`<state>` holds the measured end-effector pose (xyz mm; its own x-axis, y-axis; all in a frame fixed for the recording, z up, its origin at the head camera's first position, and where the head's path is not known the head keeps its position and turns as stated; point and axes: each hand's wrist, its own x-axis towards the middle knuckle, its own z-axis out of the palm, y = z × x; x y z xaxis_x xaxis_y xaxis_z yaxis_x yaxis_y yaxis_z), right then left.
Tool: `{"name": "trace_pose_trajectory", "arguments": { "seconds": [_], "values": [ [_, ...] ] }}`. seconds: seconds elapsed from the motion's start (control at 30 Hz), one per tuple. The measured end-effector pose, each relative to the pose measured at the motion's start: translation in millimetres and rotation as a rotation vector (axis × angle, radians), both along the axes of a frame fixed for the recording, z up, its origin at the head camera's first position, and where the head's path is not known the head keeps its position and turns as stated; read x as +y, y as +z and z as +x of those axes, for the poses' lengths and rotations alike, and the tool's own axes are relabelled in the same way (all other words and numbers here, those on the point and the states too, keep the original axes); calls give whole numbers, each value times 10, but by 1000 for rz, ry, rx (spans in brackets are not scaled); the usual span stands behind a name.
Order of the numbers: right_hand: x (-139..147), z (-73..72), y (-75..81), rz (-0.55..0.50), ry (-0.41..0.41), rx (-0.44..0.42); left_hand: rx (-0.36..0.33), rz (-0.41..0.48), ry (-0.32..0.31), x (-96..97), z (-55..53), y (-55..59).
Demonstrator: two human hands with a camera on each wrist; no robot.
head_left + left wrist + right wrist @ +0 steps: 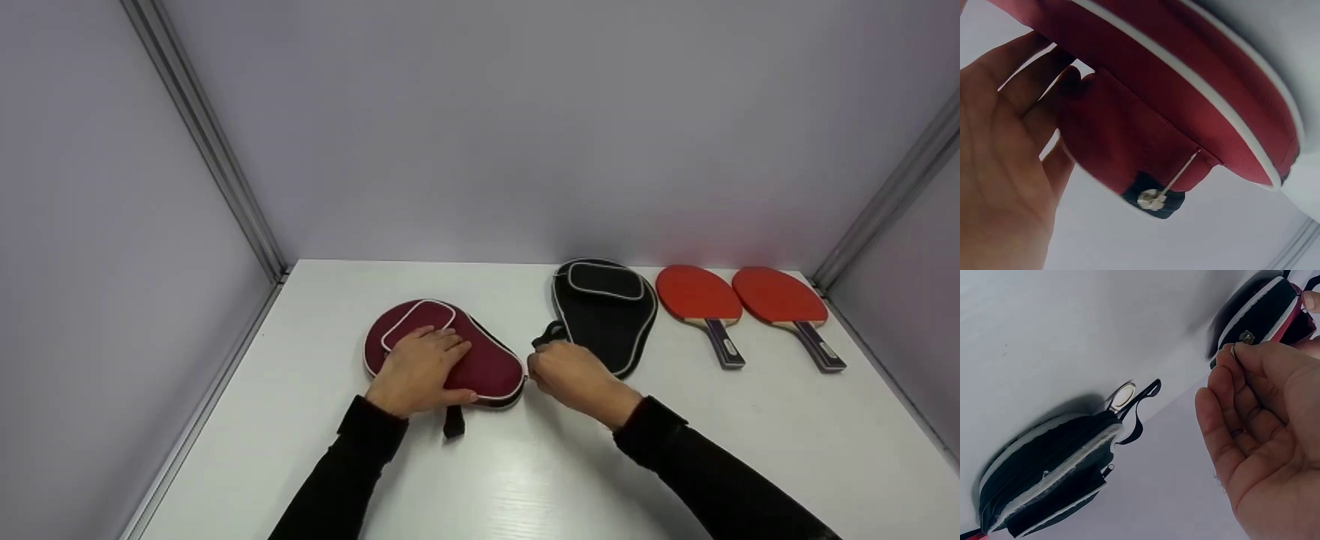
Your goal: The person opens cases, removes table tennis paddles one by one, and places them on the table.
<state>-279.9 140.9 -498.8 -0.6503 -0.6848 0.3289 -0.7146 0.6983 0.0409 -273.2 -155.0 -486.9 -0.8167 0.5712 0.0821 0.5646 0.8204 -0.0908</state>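
Observation:
A maroon table tennis paddle case [491,367] with white piping lies on the white table, its narrow end towards the right. My left hand [424,367] rests on it with extended fingers, over part of its small front pocket. The pocket's zipper pull [1152,199] shows in the left wrist view. At the narrow end my right hand [574,375] pinches the metal pull [1234,352] of the case's main zipper between thumb and forefinger. The zipper slider [1247,337] sits on the dark side band. How far that zipper runs apart cannot be made out.
A black paddle case [604,319] lies behind my right hand, its strap [551,332] reaching left. Two red paddles, one nearer [697,292] and one farther right [780,296], lie beside it. A short black strap [454,422] sticks out below the maroon case. Grey walls [525,135] enclose the table [480,480].

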Motion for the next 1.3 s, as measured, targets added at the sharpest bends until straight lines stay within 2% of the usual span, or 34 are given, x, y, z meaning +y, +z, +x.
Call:
{"name": "trace_pose_trajectory", "arguments": {
  "seconds": [0.3,0.43,0.8,1.3],
  "values": [
    [42,-54,-24,-23,-4,-32,9,31,-60,-57,-19,-62],
    [54,-34,-34,-35,8,-48,7,22,-63,-43,-21,-73],
    [57,123,-39,-29,21,-30,-8,60,-52,-21,-19,-107],
    [-104,342,-14,-6,18,-111,-8,61,-39,-14,-32,-135]
  ]
}}
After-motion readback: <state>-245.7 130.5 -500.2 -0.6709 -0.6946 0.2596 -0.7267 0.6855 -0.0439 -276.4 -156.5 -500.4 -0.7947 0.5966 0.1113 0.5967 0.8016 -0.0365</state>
